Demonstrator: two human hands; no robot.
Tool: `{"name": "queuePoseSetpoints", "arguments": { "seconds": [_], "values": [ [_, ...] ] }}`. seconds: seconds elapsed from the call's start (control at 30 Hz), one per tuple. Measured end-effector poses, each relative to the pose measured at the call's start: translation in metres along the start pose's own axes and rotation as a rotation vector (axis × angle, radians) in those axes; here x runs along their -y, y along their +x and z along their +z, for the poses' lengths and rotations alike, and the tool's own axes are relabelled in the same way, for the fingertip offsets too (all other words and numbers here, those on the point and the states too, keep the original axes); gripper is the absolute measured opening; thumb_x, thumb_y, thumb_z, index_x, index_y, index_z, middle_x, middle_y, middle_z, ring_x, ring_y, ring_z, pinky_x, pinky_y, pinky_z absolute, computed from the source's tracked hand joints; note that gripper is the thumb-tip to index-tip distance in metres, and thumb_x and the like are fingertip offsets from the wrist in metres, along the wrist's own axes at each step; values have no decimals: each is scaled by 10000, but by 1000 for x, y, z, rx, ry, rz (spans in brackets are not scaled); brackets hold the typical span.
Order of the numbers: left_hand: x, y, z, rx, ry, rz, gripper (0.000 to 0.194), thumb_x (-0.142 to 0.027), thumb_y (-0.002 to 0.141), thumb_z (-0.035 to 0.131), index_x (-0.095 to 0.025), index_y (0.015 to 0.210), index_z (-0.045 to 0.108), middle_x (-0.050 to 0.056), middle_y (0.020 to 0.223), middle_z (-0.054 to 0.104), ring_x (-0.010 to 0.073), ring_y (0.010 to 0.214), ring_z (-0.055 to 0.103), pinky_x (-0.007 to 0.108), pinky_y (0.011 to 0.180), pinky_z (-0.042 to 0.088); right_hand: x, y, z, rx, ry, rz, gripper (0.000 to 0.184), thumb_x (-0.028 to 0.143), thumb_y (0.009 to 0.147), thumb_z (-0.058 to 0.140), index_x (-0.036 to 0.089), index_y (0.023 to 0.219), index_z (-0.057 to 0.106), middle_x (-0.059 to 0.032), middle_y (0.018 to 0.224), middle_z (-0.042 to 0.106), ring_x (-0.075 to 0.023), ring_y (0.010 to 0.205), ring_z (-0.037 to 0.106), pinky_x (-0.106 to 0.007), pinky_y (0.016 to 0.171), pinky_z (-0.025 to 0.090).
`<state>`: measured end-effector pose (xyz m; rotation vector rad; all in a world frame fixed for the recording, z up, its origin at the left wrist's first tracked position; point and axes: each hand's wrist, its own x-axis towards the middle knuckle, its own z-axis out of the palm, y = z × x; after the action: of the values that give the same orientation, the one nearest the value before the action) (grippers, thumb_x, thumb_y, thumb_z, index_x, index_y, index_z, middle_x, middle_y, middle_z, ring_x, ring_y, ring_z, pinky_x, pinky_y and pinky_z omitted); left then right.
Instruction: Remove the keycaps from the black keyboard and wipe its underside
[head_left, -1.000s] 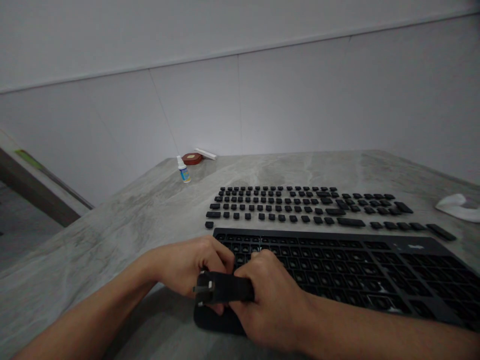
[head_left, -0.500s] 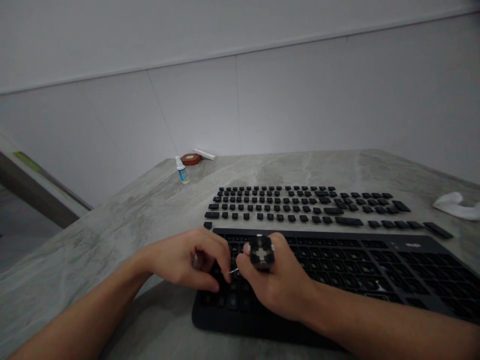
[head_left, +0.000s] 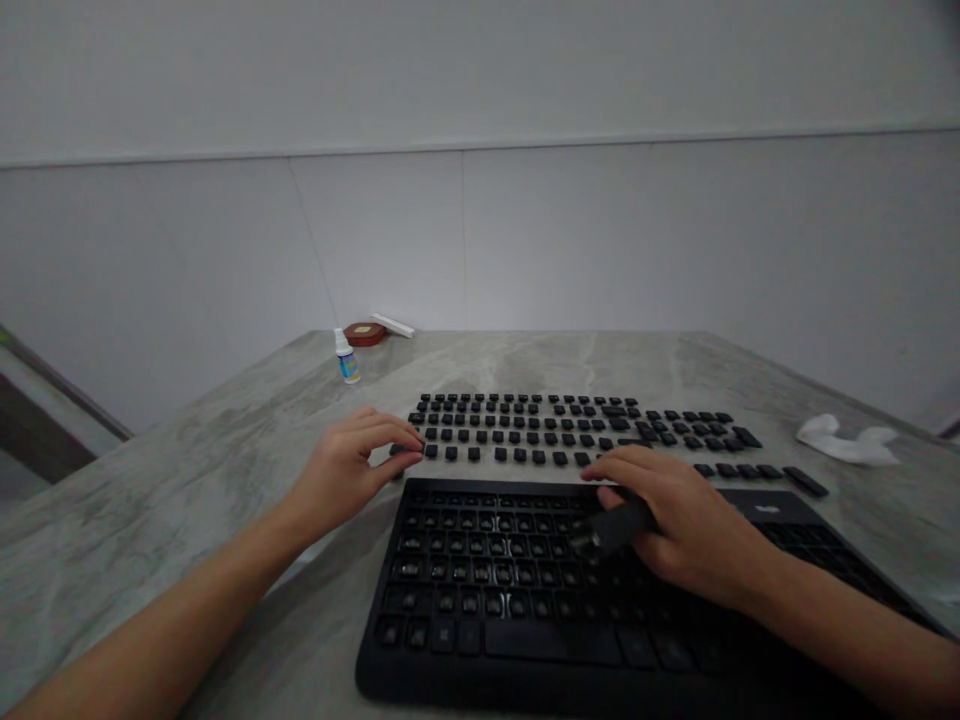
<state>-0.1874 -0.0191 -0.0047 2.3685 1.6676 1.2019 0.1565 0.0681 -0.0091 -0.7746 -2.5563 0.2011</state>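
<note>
On tabletop (head_left: 187, 480), keyboard (head_left: 544, 590), long axis sideways

Left hand (head_left: 349, 460) pinching, right hand (head_left: 686, 520) curled

- A black keyboard (head_left: 427, 684) lies flat on the surface, its bare sockets exposed across the left and middle, a pale logo at its upper right.
- A long spacebar (head_left: 551, 645) sits in place along the keyboard's front row, with other caps seated beside it.
- Loose black keycaps (head_left: 474, 454) stand in neat rows just beyond the keyboard, partly hidden at the left end by the left hand (head_left: 356, 455).
- A dark, metal-tipped tool (head_left: 624, 526), gripped in the right hand (head_left: 686, 520), slants leftward above the keyboard.
</note>
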Motion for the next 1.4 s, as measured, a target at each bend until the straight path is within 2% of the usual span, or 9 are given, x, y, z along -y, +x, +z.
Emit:
{"name": "queuePoseSetpoints", "arguments": {
  "seconds": [0.07, 0.13, 0.3, 0.4, 0.63, 0.97, 1.4],
  "values": [
    [5, -1, 3, 23, 57, 20, 78, -250, 916, 674, -224, 888, 742, 28, 958, 763, 187, 857, 649, 296, 723, 517, -7, -10, 6, 11, 16, -10, 281, 172, 935, 465, 172, 1078, 708, -135, 1102, 697, -255, 1021, 655, -417, 927, 527],
    [7, -2, 3, 43, 81, 24, 80, -243, 923, 660, -225, 898, 734, 25, 971, 764, 190, 863, 646, 325, 774, 524, -6, -14, 11, 33, 31, -16, 286, 197, 950, 480, 190, 1123, 708, -129, 1182, 684, -259, 1098, 644, -422, 987, 517],
    [13, -2, 2, 105, 119, 50, 66, -222, 914, 660, -220, 899, 724, 19, 962, 761, 191, 868, 641, 329, 806, 517, 3, -12, 10, 166, 65, -62, 429, 146, 914, 485, 181, 1312, 641, -159, 1275, 641, -275, 1139, 641, -431, 985, 544],
    [17, -2, 1, 151, 122, 83, 79, -215, 920, 649, -214, 893, 724, 26, 968, 761, 191, 854, 636, 333, 799, 515, 5, -14, 7, 201, 65, -60, 446, 161, 934, 479, 195, 1356, 618, -170, 1325, 604, -288, 1183, 618, -448, 999, 538],
    [28, -4, 3, 194, 117, 138, 99, -208, 939, 650, -198, 854, 701, 37, 1002, 762, 186, 835, 614, 336, 775, 501, 5, -13, 7, 223, 23, -69, 454, 154, 947, 447, 191, 1369, 613, -189, 1333, 592, -306, 1190, 617, -474, 996, 544],
    [36, -6, 10, 205, 125, 203, 121, -206, 947, 659, -184, 830, 676, 28, 989, 760, 190, 811, 578, 319, 716, 489, -1, -18, 10, 191, -6, -105, 448, 200, 963, 442, 222, 1381, 600, -178, 1360, 585, -324, 1198, 621, -499, 955, 573],
    [39, -6, 6, 295, 179, 239, 70, -166, 947, 651, -209, 937, 705, 9, 997, 753, 200, 817, 534, 299, 690, 457, -2, -18, 11, 184, 4, -114, 433, 219, 969, 438, 202, 1366, 609, -177, 1347, 592, -306, 1197, 619, -468, 964, 570]
  ]
}}
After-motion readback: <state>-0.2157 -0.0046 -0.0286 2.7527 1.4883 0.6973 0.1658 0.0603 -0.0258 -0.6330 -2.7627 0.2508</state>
